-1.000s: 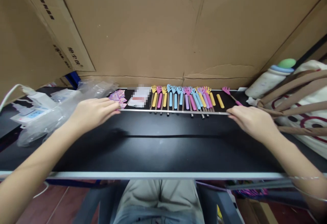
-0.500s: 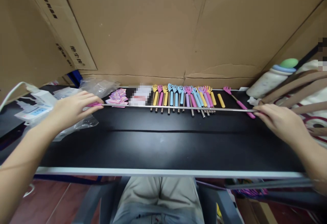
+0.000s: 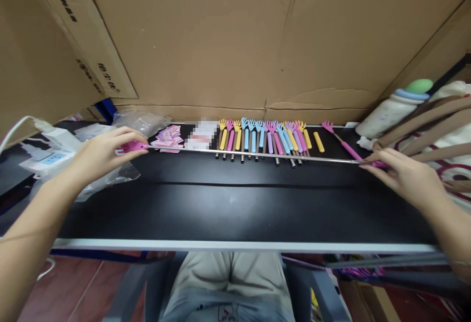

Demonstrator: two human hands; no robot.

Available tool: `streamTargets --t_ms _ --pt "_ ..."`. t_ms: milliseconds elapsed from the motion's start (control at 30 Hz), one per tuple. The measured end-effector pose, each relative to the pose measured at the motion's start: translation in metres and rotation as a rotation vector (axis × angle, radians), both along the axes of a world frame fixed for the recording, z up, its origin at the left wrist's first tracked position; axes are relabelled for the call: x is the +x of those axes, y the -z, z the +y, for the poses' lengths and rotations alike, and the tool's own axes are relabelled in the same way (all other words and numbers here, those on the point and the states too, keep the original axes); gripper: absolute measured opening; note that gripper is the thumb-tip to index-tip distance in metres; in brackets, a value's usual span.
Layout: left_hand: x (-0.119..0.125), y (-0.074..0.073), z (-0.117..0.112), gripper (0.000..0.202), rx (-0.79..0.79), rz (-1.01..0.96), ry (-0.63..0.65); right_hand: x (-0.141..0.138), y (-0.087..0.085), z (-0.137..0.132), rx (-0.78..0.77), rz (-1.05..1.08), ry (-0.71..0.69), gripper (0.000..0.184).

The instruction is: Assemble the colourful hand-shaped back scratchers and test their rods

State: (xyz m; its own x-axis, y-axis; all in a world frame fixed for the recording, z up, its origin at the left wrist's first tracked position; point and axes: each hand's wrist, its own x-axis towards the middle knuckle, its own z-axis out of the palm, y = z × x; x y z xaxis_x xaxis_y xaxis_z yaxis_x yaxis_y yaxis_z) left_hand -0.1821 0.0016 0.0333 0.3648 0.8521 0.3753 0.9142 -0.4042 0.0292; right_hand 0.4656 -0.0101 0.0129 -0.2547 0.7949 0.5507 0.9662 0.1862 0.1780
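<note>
A long telescopic back scratcher (image 3: 253, 155) with a thin metal rod is stretched out level above the black table (image 3: 235, 204). My left hand (image 3: 105, 150) pinches its pink claw head at the left end. My right hand (image 3: 403, 177) grips its pink handle at the right end. Behind the rod lies a row of several collapsed back scratchers (image 3: 265, 138) in yellow, pink, blue and purple. One more pink back scratcher (image 3: 340, 140) lies apart at the right.
Cardboard sheets (image 3: 235, 37) wall in the back. Clear plastic bags (image 3: 136, 123), pink labels (image 3: 167, 138) and a white power strip (image 3: 47, 150) lie at the left. A bottle (image 3: 392, 109) and a tote bag (image 3: 434, 136) crowd the right.
My hands have moved apart, the left one leftward and the right one rightward, and the metal rod between them has grown much longer.
</note>
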Motion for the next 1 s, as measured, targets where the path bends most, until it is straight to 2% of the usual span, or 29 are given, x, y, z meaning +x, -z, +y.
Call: streamTargets --t_ms 200,300,367,467,533,600,700,833,1000 --pt "-0.003 0.004 0.000 0.040 -0.102 -0.011 0.021 0.011 0.003 0.006 -0.124 0.148 -0.122 0.051" --pt "0.000 0.003 -0.004 0.041 -0.070 -0.005 -0.018 0.012 0.000 0.007 -0.105 0.202 -0.159 0.049" --pt "0.009 0.001 -0.009 0.037 -0.058 0.010 -0.035 0.003 -0.004 0.006 -0.073 0.190 -0.180 0.044" --pt "0.041 0.003 -0.017 0.029 0.009 0.048 0.037 -0.034 -0.008 0.000 -0.043 0.126 -0.266 0.031" --pt "0.072 0.007 -0.022 0.026 0.163 0.078 0.144 -0.071 -0.008 -0.006 -0.031 0.086 -0.360 0.025" --pt "0.104 0.011 -0.025 0.024 0.292 0.094 0.257 -0.111 -0.008 -0.012 -0.069 0.048 -0.448 0.022" --pt "0.141 0.012 -0.026 0.023 0.384 0.089 0.329 -0.157 -0.009 -0.018 -0.037 0.053 -0.499 0.021" --pt "0.166 0.011 -0.023 0.022 0.438 0.048 0.339 -0.188 -0.013 -0.019 -0.049 0.075 -0.511 0.021" --pt "0.188 0.019 -0.015 0.022 0.399 0.035 0.387 -0.215 -0.011 -0.012 -0.130 0.051 -0.518 0.025"
